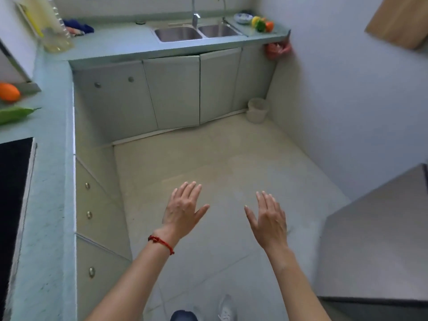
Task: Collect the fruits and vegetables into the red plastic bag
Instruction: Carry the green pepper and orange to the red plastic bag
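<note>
Nearest, at 6 o'clock, both forearms extend forward over the floor [231, 158]. The left hand [183, 210] is held palm down, fingers straight and slightly apart, gripping nothing; a red string bracelet [161, 243] circles its wrist. The right hand [268, 218] matches it: fingers straight, thumb spread, holding nothing. The two hands are apart, not touching.

At 9 o'clock, on the left counter [46, 181], lie an orange fruit [9, 91] and, just beside it, a long green vegetable [15, 114]. A black cooktop [11, 205] sits nearer on the same counter.

At 12 o'clock, the far counter carries a double sink [196, 32]. At 1 o'clock, past the sink, a cluster of produce rests near a bowl [242, 18]: a yellow piece [255, 20], a green piece [261, 26], an orange piece [269, 26]. The red plastic bag [276, 49] hangs below that counter's end, against the wall. A pale bucket [257, 110] stands on the floor beneath it.
</note>
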